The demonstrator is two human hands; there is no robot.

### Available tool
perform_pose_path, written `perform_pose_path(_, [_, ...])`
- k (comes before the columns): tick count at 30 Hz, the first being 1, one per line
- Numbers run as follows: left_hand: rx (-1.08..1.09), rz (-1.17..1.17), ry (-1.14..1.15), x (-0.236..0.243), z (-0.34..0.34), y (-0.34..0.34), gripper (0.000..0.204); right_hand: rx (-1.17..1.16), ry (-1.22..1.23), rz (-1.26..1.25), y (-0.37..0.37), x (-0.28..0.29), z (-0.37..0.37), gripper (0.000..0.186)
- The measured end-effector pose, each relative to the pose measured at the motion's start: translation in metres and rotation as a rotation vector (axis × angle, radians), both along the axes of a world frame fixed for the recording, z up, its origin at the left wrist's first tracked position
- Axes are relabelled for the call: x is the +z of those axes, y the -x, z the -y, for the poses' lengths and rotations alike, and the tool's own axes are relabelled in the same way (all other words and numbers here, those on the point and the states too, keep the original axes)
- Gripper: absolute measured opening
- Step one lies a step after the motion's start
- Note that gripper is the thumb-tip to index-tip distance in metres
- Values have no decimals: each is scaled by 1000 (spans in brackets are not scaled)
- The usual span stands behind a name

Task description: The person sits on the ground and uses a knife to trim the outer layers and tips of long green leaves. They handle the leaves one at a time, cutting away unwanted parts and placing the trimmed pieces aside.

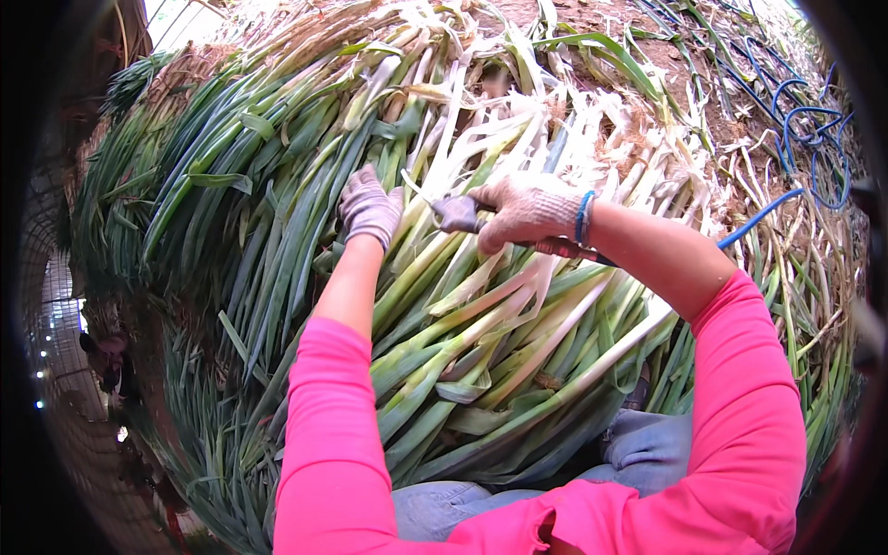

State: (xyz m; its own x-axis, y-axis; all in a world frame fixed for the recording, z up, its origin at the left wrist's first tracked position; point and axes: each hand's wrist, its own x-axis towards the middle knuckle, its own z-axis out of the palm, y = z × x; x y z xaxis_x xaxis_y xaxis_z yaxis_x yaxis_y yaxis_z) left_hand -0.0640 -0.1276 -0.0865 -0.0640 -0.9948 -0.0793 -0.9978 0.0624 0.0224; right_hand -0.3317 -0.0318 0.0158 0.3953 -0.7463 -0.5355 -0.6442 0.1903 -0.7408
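A big pile of long green onions [444, 370] lies in front of me, green leaves to the left and pale stalks to the right. My left hand [372, 205], in a light knitted glove, rests on the leaves with its thumb apart from the fingers; no stalk shows clearly in its grasp. Close to its right, my gloved right hand [532, 208] is closed around an air blow gun [458, 214] with a grey front end. The gun's dark red part runs back under my wrist, and a blue hose [763, 217] shows beyond that forearm.
More blue hose [819, 129] lies in loops at the far right. Dry, pale peelings [638, 139] are strewn over the stalks and the brown ground [592, 14] at the back. My knees in jeans [647, 449] are close against the pile. Netting [65, 333] hangs at the left.
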Motion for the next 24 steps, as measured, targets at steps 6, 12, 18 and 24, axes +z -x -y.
perform_pose_path(6, [207, 120, -417, 7, 41, 0, 116, -118, -148, 174, -6, -15, 30, 54])
perform_pose_path(12, [111, 166, -348, 11, 46, 7, 90, -439, 74, 68, 8, -36, 92, 36])
perform_pose_path(18, [-72, 130, -298, 24, 38, -22, 68, -200, 15, 135, 15, -40, 52, 38])
perform_pose_path(24, [-85, -83, -396, 73, -10, -41, 59, -8, -70, 106, 8, 11, -18, 74])
